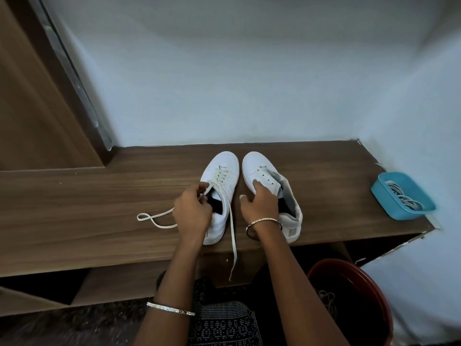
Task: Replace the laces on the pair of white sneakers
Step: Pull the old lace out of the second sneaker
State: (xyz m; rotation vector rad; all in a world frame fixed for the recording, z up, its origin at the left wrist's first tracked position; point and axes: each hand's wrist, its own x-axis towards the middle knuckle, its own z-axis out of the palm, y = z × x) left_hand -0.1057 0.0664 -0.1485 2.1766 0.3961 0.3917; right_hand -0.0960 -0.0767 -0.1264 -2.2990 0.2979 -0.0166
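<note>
Two white sneakers stand side by side on a brown wooden shelf point(87, 196), toes pointing away from me. The left sneaker point(223, 171) is laced with a white lace point(233, 236); one end hangs over the shelf's front edge and the other loops on the wood to the left. My left hand point(192, 211) pinches that lace at the top of the tongue. The right sneaker point(259, 168) has bare eyelets and its tongue is folded open. My right hand point(259, 203) rests on its inner side with fingers spread.
A blue plastic basket point(381, 191) with several white laces in it sits at the shelf's right end. A dark red bucket point(361, 295) stands on the floor at lower right, with loose laces inside. Light blue walls close the back and right; a wooden panel rises on the left.
</note>
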